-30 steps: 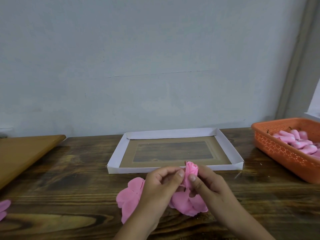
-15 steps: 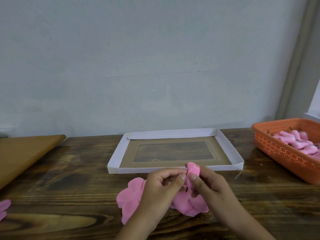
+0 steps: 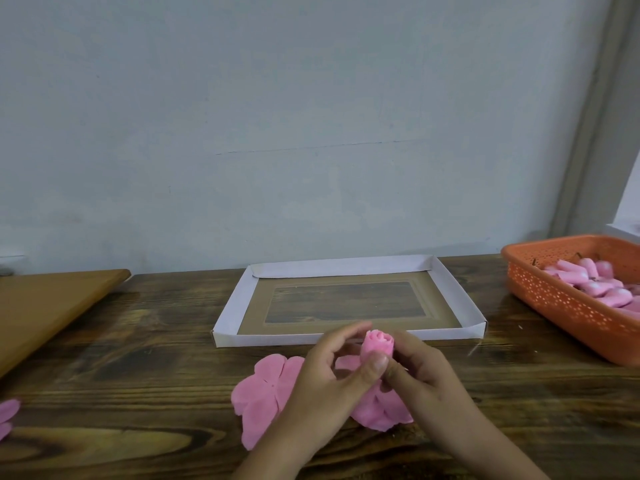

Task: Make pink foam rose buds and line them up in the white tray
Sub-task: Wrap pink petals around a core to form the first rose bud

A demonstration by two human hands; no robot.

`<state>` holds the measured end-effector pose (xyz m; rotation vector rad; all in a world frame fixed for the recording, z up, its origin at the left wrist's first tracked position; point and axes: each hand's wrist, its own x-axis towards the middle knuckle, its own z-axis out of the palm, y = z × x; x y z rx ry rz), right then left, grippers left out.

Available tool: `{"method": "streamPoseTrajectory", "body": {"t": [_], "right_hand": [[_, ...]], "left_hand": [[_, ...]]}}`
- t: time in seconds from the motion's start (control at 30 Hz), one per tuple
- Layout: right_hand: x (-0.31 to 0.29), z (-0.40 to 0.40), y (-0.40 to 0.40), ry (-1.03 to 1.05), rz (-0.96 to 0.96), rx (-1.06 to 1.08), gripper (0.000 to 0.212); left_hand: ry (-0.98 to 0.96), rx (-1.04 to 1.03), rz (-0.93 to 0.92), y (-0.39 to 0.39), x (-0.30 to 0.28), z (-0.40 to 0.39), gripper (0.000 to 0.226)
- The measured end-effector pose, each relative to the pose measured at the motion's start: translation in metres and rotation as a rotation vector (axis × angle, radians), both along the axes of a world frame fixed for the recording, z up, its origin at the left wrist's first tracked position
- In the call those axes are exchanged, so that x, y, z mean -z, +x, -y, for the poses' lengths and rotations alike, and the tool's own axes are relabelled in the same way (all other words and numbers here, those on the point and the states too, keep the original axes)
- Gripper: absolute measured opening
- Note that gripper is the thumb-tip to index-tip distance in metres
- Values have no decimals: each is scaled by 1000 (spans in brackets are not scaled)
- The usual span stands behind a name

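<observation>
Rose bud [image 3: 377, 345] pinched by both hands, white tray [image 3: 231, 318] bare, orange basket [image 3: 561, 301] of buds

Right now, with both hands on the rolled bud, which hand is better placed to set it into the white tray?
Probably the right hand. It grips the rose bud from the side, while the left hand only presses its thumb on the front. The white tray lies straight ahead and holds nothing yet.
</observation>
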<state>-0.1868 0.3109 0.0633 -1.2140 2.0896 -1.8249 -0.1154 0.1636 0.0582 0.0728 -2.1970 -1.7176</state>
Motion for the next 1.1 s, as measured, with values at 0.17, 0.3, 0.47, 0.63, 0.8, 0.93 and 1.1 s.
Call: {"method": "streamPoseTrajectory", "body": {"t": [0.17,0.3,0.47,0.63,0.8,0.93,1.1], "right_hand": [[-7,-1,3,-78,117,-101,22],[-12,-3,4,-102,146,-156,21],[-12,-4,5,-104,163,-166,22],[-9,-2,3,-62,156,-143,22],[-9,-3,3,-55,151,-156,21],[-4,-3,2,-104,262,-173,44],[-3,-6,-1,-73,351,-230,76]], "left_hand": [[211,74,71,1,-6,2,45],[250,82,52,-1,-4,6,36],[229,28,7,-2,-4,5,45],[216,36,-5,-1,-7,4,54],[234,-15,-14,0,-7,6,61],[284,72,58,2,-10,11,55],[246,201,119,9,-19,3,51]]}}
